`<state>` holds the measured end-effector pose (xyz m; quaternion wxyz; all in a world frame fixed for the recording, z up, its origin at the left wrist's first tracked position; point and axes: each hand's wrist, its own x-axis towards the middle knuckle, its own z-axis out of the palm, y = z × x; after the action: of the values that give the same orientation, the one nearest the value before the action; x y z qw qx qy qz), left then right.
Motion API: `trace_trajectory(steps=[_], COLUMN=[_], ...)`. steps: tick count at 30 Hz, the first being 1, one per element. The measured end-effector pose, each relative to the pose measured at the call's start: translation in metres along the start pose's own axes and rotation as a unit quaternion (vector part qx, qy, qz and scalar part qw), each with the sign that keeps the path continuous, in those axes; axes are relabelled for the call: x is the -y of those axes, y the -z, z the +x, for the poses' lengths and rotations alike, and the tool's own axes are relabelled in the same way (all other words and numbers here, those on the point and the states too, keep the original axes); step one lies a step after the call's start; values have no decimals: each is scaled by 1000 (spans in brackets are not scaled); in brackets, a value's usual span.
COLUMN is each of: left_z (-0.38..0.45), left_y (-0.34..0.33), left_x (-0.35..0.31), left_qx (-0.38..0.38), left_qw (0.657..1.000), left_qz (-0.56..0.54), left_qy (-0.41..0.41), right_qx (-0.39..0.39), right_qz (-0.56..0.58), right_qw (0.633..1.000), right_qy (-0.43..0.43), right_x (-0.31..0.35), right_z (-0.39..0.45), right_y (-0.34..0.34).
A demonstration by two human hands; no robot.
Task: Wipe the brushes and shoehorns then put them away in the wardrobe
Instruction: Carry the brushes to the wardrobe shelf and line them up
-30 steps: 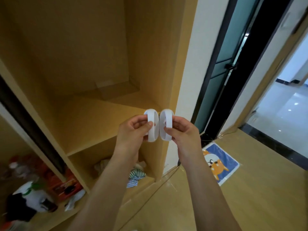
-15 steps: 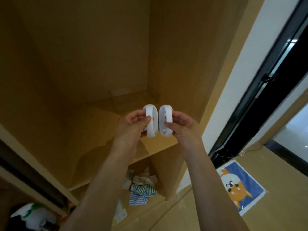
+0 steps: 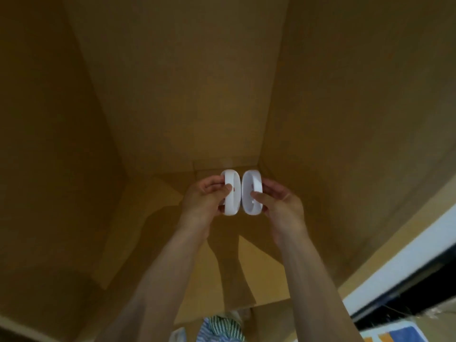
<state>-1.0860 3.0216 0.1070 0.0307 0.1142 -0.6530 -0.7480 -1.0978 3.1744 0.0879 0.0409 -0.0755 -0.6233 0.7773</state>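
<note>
Two white oval brushes stand on edge side by side, held above the wooden wardrobe shelf (image 3: 158,218). My left hand (image 3: 204,198) grips the left brush (image 3: 232,193), thumb across its front. My right hand (image 3: 278,203) grips the right brush (image 3: 251,193), thumb pressed on its inner face. The two brushes nearly touch. Both are deep inside the compartment, close to its back right corner. Bristles are not visible. No shoehorn is in view.
The wardrobe's back panel (image 3: 177,95) and right side wall (image 3: 357,119) enclose the compartment. Striped cloth (image 3: 219,328) lies in the compartment below. A white wall edge (image 3: 394,262) and a blue floor mat (image 3: 407,334) show at the lower right.
Both hands have carried the brushes further into the wardrobe compartment, and my view has tilted up and closer. The grips are unchanged.
</note>
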Motion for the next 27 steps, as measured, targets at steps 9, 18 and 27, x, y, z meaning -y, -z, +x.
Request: trace_trajectory(steps=[9,18,27], left_z=[79,156,206], left_y=[-41,-30,-21], left_x=[-18,-18,12], left_qx=[-52,-60,-42], left_qw=[998,993,986], left_qz=[-11,0,21], left_qy=[25,101,161], right_qx=[51,63,79], right_qz=[-10,-68,-143], right_qw=[998,992,977], right_qy=[-19,-88,-134], right_x=[7,-10,-35], right_z=[107,184,237], right_y=[-8,-29,-52])
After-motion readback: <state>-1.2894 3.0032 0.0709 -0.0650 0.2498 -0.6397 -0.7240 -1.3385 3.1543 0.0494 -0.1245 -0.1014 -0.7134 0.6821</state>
